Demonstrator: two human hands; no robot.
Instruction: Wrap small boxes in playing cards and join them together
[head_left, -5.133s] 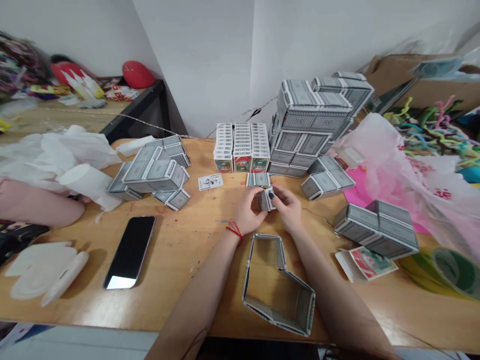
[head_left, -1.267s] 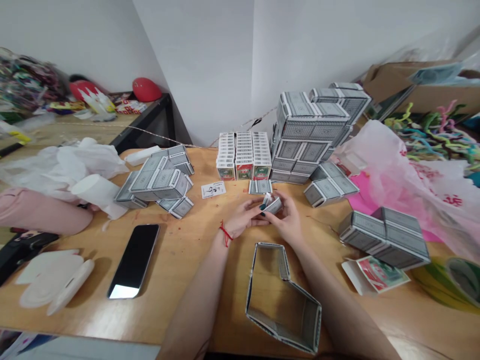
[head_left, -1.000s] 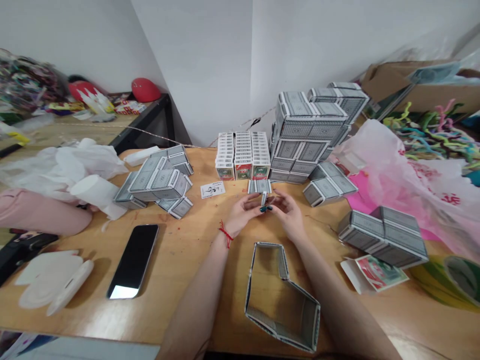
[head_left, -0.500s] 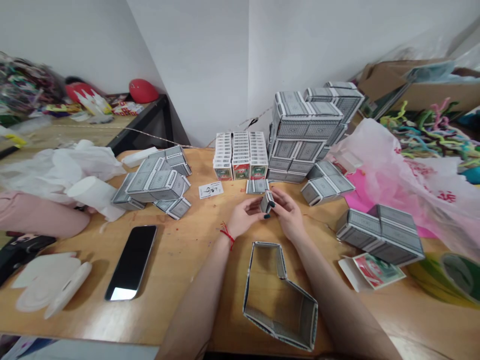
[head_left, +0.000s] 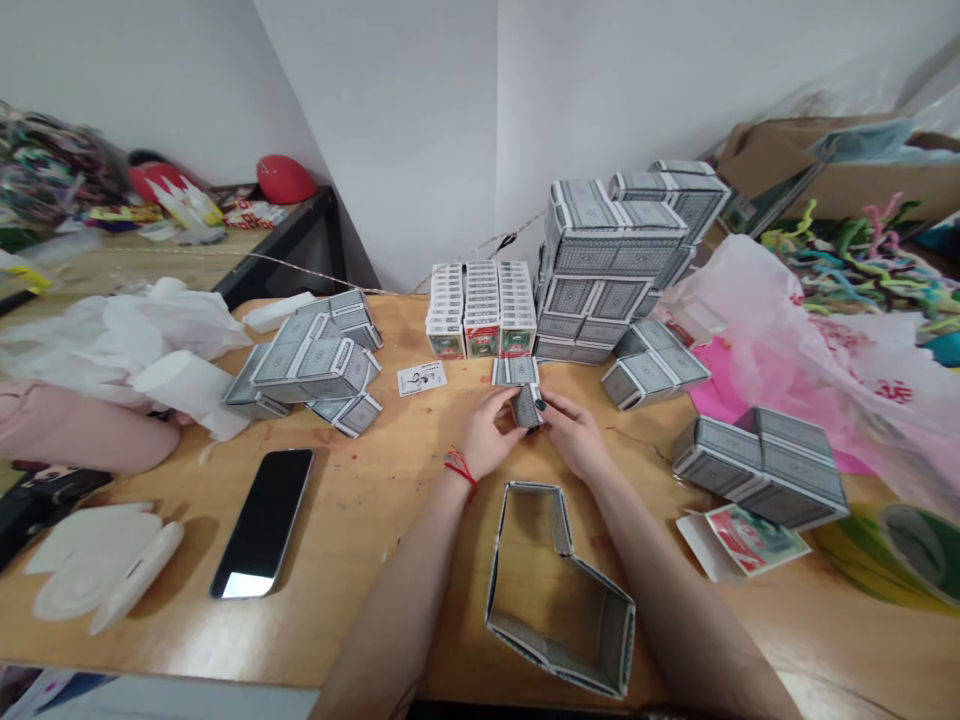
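Observation:
A small grey-patterned deck of cards [head_left: 527,404] is gripped between my left hand [head_left: 484,438] and my right hand [head_left: 574,441], just above the wooden table [head_left: 360,500]. Fingers of both hands are curled round it. Right behind my hands another grey deck [head_left: 515,371] lies flat. An empty open grey carton sleeve [head_left: 556,585] lies on the table between my forearms. A single playing card [head_left: 424,379] lies face up to the left of the hands.
Rows of small boxed decks [head_left: 481,310] stand at the back, beside a tall stack of grey cartons [head_left: 615,255]. More cartons lie left [head_left: 311,355] and right [head_left: 765,468]. A phone [head_left: 262,520], white plastic bags [head_left: 112,330], a pink bag [head_left: 810,350] and a red-printed flat box [head_left: 742,542] surround them.
My hands have turned the deck about between them, from tilted and on edge to held low and squared. The view shifted slightly.

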